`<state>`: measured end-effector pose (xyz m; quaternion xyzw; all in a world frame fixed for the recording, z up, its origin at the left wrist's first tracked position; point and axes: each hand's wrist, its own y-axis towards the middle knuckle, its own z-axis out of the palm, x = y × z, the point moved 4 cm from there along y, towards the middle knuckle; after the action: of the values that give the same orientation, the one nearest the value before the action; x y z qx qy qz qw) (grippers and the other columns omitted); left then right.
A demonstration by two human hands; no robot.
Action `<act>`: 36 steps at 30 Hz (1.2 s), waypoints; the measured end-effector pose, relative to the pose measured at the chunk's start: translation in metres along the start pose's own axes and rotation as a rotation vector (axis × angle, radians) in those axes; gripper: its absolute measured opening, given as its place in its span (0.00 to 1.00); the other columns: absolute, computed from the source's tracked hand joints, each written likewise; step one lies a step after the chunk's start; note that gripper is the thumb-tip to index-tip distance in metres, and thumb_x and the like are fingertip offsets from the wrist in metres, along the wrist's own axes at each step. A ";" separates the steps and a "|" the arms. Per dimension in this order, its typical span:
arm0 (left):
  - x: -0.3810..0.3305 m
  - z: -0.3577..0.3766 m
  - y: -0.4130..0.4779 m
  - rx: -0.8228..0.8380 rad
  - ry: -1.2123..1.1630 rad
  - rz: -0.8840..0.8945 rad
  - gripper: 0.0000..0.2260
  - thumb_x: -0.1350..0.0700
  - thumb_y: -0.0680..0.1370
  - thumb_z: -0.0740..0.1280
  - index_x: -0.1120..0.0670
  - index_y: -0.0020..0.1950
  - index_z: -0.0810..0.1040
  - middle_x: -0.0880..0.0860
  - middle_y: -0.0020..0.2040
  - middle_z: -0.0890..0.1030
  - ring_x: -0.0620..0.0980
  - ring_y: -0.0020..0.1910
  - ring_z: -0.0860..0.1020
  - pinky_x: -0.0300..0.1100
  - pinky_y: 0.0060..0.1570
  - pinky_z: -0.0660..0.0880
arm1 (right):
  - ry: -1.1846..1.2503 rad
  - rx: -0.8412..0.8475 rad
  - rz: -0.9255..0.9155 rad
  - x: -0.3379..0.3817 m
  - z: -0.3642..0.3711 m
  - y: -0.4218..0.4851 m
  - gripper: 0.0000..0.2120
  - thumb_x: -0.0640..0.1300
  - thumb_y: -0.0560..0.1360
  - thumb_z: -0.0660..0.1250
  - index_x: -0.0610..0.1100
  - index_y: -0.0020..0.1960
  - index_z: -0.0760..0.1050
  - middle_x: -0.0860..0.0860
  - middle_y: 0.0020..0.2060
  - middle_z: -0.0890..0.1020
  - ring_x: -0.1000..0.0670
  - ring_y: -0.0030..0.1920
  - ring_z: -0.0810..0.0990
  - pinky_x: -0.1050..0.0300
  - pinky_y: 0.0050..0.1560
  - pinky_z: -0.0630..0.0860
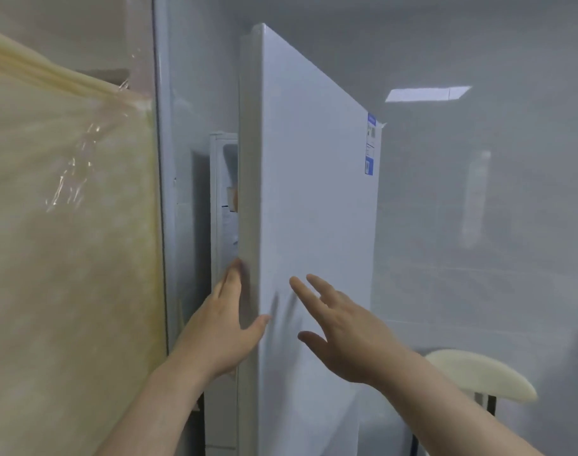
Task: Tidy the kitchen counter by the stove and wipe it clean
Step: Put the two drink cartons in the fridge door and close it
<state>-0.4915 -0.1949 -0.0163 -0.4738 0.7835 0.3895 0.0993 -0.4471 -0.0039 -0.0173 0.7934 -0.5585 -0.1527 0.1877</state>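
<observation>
Glossy grey wall behind a tall white refrigerator door (314,192), ajar: edge under the straight, together fingers of left hand (226,327); face just beyond the spread fingertips of right hand (343,334). Likely closing: push flat, evenly. No kitchen counter in view.

glossy white fridge door (314,199), clear plastic film (73,179)

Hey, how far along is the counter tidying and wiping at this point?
Done: nothing can be judged; neither counter nor stove is in view. In hand: the left hand rests on the edge of the tall white refrigerator door, which stands ajar, and the right hand is spread open at its front. Left: apparently the wiping; no cloth is visible.
</observation>
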 end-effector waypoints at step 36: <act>0.230 0.023 0.276 -0.009 0.135 0.018 0.49 0.42 0.75 0.69 0.39 0.74 0.28 0.52 0.75 0.49 0.54 0.71 0.65 0.46 0.64 0.70 | -0.428 -0.009 0.237 -0.083 0.172 0.282 0.40 0.56 0.59 0.73 0.48 0.70 0.71 0.43 0.72 0.71 0.39 0.68 0.74 0.40 0.61 0.75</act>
<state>-0.8449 -0.2636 -0.0096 -0.4925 0.7909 0.3610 0.0406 -0.7857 -0.0335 -0.0341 0.6710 -0.6741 -0.2968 0.0851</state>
